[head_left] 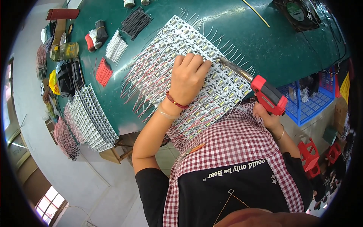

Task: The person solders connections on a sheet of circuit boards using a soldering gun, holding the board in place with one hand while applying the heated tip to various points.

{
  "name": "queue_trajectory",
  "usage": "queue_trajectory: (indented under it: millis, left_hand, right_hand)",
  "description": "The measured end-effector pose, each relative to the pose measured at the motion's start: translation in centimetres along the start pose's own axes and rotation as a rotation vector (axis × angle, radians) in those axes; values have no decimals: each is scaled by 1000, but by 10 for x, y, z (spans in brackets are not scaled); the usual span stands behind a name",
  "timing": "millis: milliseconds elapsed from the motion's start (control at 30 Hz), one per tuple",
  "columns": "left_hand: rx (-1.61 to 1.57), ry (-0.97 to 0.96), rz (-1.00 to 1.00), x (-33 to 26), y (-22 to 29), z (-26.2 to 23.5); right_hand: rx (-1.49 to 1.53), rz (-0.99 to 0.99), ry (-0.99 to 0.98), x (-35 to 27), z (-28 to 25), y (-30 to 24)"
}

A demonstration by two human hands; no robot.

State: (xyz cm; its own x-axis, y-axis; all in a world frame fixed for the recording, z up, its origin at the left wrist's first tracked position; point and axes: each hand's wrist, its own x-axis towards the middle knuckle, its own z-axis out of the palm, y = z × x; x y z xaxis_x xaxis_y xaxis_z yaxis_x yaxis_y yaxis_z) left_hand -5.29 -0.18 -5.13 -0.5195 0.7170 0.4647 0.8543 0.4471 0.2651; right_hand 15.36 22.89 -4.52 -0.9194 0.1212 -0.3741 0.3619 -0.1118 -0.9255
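A white panel of small circuit boards [235, 89] lies slanted at the table's near edge, against my checked apron. Thin red and white wires stick out from it in rows. My left hand [189, 75] rests over the middle of the panel, fingers curled down and closed; what the fingertips hold is hidden beneath them. In my right hand [269, 118] is a red and black soldering gun [267, 94], gripped by its handle. Its metal barrel points up and left, and the tip is at the panel just right of my left fingers.
Red [103, 72], white [116, 47] and black wire bundles [136, 22] lie on the green table [257, 45]. More wired panels [92, 117] overhang its left edge. A fan [297, 15] stands far right; a blue basket [310, 108] and red stools [309, 153] are below.
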Motion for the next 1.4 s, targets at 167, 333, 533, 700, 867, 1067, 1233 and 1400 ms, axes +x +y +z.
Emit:
queue_trajectory:
  millis: [167, 333, 533, 700, 867, 1067, 1233, 1400]
  left_hand:
    - [-37, -34, -32, -1, 0, -1]
    - [-78, -9, -47, 0, 1, 1]
    - [-64, -11, -43, -1, 0, 2]
    - [-24, -15, -47, 0, 1, 0]
    - [28, -12, -14, 0, 0, 0]
    - [58, 17, 19, 4, 10, -18]
    - [-28, -103, 23, -2, 13, -1]
    - [-20, -106, 41, -5, 13, 1]
  right_hand:
    - [-36, 11, 11, 0, -3, 7]
    - [-144, -76, 3, 0, -4, 19]
    - [-34, -35, 16, 0, -2, 7]
    - [2, -87, 51, 4, 1, -1]
    - [-20, -82, 38, 2, 1, 5]
    - [53, -71, 59, -6, -6, 7]
    - [2, -69, -1, -13, -13, 15]
    - [8, -5, -17, -18, -11, 19]
